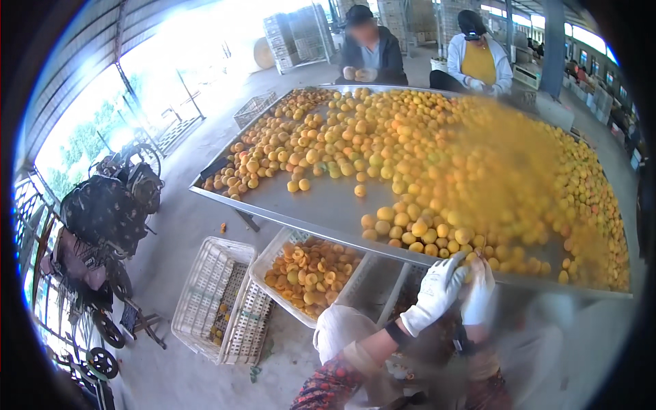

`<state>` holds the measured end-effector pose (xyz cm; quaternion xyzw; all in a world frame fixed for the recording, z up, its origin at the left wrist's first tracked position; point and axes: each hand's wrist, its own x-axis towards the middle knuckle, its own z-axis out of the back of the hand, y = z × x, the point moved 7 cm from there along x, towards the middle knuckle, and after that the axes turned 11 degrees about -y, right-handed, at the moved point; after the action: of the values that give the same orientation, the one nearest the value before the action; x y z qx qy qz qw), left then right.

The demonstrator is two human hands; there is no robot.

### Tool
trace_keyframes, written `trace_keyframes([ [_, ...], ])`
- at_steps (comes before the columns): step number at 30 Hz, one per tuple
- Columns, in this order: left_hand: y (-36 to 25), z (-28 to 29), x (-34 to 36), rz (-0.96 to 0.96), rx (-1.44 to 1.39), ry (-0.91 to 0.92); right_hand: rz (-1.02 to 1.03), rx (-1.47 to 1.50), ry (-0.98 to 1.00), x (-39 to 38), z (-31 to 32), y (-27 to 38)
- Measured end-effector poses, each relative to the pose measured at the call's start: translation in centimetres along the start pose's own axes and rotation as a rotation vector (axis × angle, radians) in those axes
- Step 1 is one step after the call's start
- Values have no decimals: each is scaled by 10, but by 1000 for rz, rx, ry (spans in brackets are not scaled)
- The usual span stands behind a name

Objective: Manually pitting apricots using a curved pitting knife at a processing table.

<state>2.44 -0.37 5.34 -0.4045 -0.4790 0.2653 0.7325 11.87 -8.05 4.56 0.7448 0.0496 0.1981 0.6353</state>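
My left hand (437, 290), in a white glove, is closed at the near edge of the metal table (307, 212). My right hand (480, 294), gloved too, is pressed up beside it with bent fingers. Between their fingertips sits a yellow apricot (469, 262), partly covered by the gloves. Something thin near the right fingertips is too small to make out. A wide heap of whole yellow-orange apricots (410, 130) spreads over the table just beyond both hands. Below the edge, left of my forearms, a white crate (258, 268) holds opened orange apricot halves (311, 273).
Further left on the floor stands a white slatted crate (198, 294) with a few fruit pieces. Two people (383, 55) (478, 58) sit across the table. Parked cycles (109, 212) line the left side; stacked crates (297, 41) stand behind. A blur covers the heap's right part.
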Motion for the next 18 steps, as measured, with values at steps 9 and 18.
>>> trace_keyframes([
  [9,35,-1,-10,486,-89,-129,343,-385,71,-4,-26,23],
  [18,91,-10,-30,674,-445,-152,612,-439,330,-2,-44,6],
])
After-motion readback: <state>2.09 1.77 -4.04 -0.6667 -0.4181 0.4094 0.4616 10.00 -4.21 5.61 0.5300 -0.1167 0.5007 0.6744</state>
